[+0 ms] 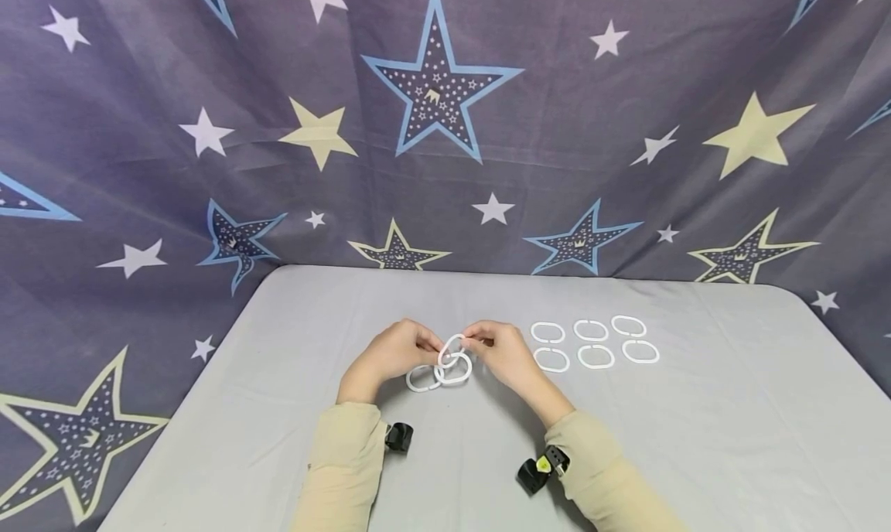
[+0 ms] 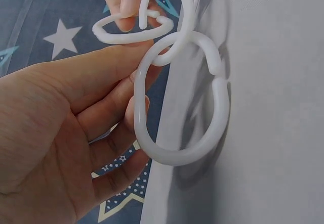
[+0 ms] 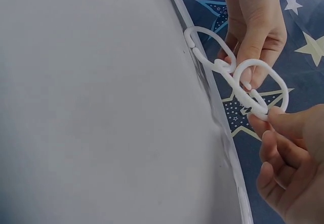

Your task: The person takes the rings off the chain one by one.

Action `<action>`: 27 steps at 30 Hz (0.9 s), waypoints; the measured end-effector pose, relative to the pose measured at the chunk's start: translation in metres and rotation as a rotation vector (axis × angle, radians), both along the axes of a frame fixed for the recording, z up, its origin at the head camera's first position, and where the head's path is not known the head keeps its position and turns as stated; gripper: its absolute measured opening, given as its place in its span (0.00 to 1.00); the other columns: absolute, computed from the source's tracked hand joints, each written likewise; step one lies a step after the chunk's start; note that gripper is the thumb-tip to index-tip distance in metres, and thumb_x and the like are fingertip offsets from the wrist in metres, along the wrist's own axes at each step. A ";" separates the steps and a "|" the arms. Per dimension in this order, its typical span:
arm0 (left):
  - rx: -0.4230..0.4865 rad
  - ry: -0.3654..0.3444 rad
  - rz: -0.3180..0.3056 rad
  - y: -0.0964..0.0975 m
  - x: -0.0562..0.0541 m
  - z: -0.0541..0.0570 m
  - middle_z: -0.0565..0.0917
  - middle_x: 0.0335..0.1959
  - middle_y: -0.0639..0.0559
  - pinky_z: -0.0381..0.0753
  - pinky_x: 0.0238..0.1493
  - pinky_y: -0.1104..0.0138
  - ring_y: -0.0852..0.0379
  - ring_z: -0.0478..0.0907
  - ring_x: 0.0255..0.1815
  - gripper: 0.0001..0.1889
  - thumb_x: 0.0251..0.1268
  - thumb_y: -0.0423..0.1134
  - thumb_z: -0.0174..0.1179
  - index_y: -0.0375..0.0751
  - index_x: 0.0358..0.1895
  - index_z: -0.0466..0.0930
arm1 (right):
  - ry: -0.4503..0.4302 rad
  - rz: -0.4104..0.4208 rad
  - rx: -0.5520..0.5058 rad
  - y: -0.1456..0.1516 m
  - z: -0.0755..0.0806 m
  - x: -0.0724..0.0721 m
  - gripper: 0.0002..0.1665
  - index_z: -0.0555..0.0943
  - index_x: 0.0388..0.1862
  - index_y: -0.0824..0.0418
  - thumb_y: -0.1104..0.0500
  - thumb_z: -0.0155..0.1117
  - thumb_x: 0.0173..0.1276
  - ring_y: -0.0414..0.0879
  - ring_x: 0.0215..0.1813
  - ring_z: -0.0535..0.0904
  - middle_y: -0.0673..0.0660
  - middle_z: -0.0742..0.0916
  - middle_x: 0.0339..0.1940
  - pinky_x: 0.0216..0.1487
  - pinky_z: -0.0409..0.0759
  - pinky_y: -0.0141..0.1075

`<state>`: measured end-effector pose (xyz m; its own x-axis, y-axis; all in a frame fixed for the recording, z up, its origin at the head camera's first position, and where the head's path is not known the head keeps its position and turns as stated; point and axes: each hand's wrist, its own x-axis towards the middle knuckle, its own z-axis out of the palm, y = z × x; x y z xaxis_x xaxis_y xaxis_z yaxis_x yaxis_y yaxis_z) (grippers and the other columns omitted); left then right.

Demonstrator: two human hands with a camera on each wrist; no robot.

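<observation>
Three white plastic oval curtain rings, each with a small gap, hang together at the middle of the table. In the left wrist view, the lowest curtain ring (image 2: 174, 157) is hooked through the middle curtain ring (image 2: 187, 19). Beside the latter, a third curtain ring (image 2: 132, 37) lies edge-on across the fingertips. My left hand (image 1: 398, 352) pinches the links where the middle and third rings meet; which ring its fingertips grip, I cannot tell. My right hand (image 1: 503, 352) pinches the third ring by its end between thumb and index finger, other fingers loosely bent.
Several more white curtain rings (image 1: 551, 349) lie in two rows on the grey table (image 1: 710, 408), right of my right hand. Behind the table hangs a star-patterned cloth (image 1: 543, 153). Black wrist cameras (image 1: 399, 438) are strapped at both sleeves.
</observation>
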<state>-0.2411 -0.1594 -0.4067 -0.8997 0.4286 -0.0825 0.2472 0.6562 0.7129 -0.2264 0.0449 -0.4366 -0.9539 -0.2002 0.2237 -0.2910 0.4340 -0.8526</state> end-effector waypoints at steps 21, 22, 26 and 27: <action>0.022 0.029 -0.020 -0.001 -0.003 -0.005 0.87 0.28 0.59 0.78 0.43 0.63 0.63 0.81 0.32 0.05 0.60 0.39 0.70 0.43 0.37 0.90 | -0.025 0.018 -0.070 -0.008 -0.004 -0.004 0.05 0.87 0.39 0.65 0.65 0.67 0.66 0.42 0.34 0.83 0.57 0.90 0.34 0.39 0.79 0.35; 0.022 0.032 -0.021 -0.001 -0.003 -0.005 0.87 0.28 0.59 0.78 0.43 0.63 0.63 0.81 0.32 0.05 0.60 0.39 0.70 0.43 0.37 0.90 | -0.024 0.016 -0.068 -0.008 -0.004 -0.004 0.05 0.87 0.38 0.65 0.65 0.67 0.66 0.42 0.34 0.83 0.56 0.90 0.33 0.39 0.79 0.35; 0.025 0.039 -0.023 -0.001 -0.003 -0.005 0.87 0.29 0.59 0.78 0.43 0.62 0.63 0.81 0.33 0.06 0.60 0.39 0.70 0.44 0.37 0.90 | -0.023 0.010 -0.075 -0.010 -0.004 -0.004 0.05 0.87 0.38 0.65 0.66 0.67 0.66 0.43 0.34 0.83 0.56 0.90 0.34 0.39 0.79 0.35; 0.025 0.040 -0.021 -0.001 -0.003 -0.005 0.87 0.29 0.59 0.78 0.43 0.62 0.63 0.81 0.33 0.05 0.60 0.40 0.70 0.44 0.37 0.90 | -0.025 0.009 -0.078 -0.010 -0.003 -0.004 0.05 0.87 0.39 0.65 0.66 0.67 0.66 0.43 0.34 0.83 0.56 0.90 0.34 0.39 0.80 0.34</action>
